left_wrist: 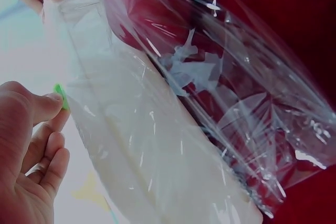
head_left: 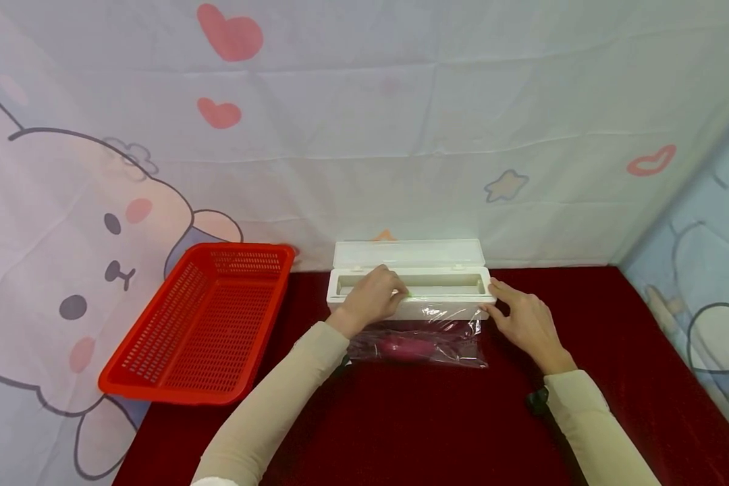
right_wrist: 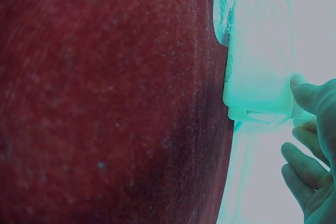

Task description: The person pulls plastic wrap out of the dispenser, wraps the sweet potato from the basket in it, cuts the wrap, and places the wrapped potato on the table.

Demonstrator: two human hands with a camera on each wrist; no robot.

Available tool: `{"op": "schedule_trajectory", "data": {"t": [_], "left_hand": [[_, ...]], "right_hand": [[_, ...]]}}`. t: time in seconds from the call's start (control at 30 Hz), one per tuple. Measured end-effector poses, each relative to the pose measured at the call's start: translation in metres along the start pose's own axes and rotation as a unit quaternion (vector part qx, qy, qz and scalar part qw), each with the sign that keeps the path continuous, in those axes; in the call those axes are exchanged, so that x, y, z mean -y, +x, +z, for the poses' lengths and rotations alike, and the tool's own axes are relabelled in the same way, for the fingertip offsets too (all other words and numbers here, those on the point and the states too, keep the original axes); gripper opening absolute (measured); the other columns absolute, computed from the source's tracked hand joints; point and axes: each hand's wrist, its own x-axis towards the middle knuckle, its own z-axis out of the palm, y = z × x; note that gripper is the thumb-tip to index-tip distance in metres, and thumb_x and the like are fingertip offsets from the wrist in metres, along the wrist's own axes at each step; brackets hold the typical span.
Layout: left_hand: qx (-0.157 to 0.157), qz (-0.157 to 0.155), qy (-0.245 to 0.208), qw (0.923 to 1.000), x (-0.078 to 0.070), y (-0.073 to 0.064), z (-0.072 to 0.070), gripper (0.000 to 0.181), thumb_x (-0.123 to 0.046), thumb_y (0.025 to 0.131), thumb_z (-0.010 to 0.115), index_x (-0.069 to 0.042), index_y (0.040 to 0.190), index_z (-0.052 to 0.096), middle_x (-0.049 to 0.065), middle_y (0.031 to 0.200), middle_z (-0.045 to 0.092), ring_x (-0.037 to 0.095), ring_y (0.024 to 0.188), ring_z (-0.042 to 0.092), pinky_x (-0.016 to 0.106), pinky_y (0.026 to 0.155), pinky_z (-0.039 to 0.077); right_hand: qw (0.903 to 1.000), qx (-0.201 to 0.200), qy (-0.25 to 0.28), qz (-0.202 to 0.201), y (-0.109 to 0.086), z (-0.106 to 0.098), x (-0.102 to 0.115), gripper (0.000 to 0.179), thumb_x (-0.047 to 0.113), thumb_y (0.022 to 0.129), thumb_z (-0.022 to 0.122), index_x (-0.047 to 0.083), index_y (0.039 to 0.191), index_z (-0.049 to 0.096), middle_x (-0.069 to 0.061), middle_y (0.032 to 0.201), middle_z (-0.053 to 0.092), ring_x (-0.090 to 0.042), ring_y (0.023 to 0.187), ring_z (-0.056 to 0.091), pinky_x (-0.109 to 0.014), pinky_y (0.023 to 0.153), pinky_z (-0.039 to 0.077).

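Note:
A long white cling film dispenser box (head_left: 431,271) lies at the back of the table, its lid (head_left: 410,253) raised. Clear film (head_left: 455,351) runs over its front edge and down onto the table. A pink object (head_left: 407,347), its kind unclear, shows through the film. My left hand (head_left: 373,293) pinches a small green slide cutter (left_wrist: 61,96) at the box's front edge, near the middle. At the box's right end, my right hand (head_left: 525,324) grips the corner between thumb and fingers. The right wrist view is washed out around the box.
To the left stands a red plastic basket (head_left: 115,386) with slotted walls. Dark red cloth (head_left: 437,432) covers the table. A printed fabric backdrop (head_left: 364,121) hangs close behind the box, and another side panel rises at the right.

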Motion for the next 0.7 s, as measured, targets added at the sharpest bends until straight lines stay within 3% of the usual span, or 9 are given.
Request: {"op": "schedule_trajectory", "data": {"t": [0.43, 0.7], "left_hand": [[0.015, -0.033, -0.004, 0.9993, 0.005, -0.009, -0.007, 0.012, -0.010, 0.098, 0.076, -0.012, 0.103, 0.086, 0.002, 0.103, 0.083, 0.024, 0.095, 0.069, 0.035, 0.091, 0.056], [0.007, -0.031, -0.003, 0.9995, 0.007, -0.011, -0.007, 0.012, -0.011, 0.098, 0.075, -0.012, 0.103, 0.086, 0.002, 0.102, 0.083, 0.025, 0.095, 0.069, 0.036, 0.091, 0.057]], "right_hand": [[1.0000, -0.001, -0.002, -0.004, -0.001, 0.000, 0.000, 0.054, 0.026, 0.091, 0.086, 0.003, 0.138, 0.070, -0.016, 0.142, 0.068, -0.038, 0.077, 0.073, -0.051, 0.057, 0.057], [1.0000, -0.004, -0.002, -0.005, 0.000, 0.001, -0.001, 0.055, 0.026, 0.091, 0.087, 0.003, 0.138, 0.070, -0.016, 0.142, 0.068, -0.044, 0.090, 0.075, -0.054, 0.060, 0.058]]}}
